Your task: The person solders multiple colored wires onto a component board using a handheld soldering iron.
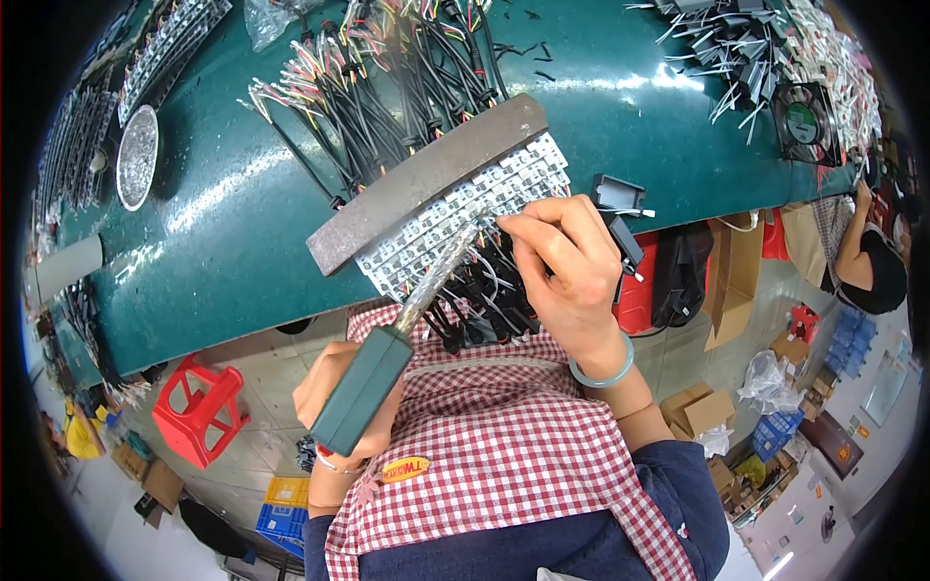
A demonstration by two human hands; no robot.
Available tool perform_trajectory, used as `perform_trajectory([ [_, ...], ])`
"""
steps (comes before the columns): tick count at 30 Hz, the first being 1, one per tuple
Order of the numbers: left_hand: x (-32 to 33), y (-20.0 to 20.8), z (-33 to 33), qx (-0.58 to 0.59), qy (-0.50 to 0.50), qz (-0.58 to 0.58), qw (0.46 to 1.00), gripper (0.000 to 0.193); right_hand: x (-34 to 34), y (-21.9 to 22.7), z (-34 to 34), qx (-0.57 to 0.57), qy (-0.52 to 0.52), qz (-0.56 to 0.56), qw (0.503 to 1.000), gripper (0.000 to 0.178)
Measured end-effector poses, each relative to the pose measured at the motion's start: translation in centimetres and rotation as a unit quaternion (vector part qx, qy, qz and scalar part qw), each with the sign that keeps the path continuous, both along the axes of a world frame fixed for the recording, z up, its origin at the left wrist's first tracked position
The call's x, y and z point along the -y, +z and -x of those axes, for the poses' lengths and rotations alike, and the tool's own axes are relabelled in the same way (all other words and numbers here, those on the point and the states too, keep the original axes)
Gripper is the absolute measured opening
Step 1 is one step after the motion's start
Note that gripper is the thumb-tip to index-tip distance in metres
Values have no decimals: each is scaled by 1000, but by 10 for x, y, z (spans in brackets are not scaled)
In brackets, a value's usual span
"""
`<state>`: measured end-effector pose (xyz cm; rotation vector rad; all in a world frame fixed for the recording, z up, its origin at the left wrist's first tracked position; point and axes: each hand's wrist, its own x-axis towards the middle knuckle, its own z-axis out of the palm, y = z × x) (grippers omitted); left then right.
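My left hand (354, 402) is closed round the green handle of a soldering iron (363, 382). Its silvery barrel slants up and right, with the tip over a white panel of small circuit boards (523, 179). Close to that tip, my right hand (572, 261) pinches thumb and forefinger together at the panel; what lies between them is too small to make out. A dark grey metal bar (426, 184) lies along the panel's far edge. Black cables with thin wires (470, 310) hang at the panel's near edge, partly behind my right hand.
On the green table (232, 194), a pile of black cables with bared coloured ends (378, 107) lies beyond the bar. A round dish (138, 157) stands left; a black fan (806, 124) and black parts with white leads (722, 48) lie right. A red stool (201, 412) stands below left.
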<state>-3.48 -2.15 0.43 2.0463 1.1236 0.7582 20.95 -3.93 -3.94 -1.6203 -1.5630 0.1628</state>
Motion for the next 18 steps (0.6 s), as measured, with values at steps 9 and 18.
perform_trajectory([
  [9,6,-1,2,2,25,-21,999,21,0,1,1,-4,-3,0,1000,25],
  [18,3,1,1,-4,10,21,1000,22,0,2,7,-34,-50,0,998,26],
])
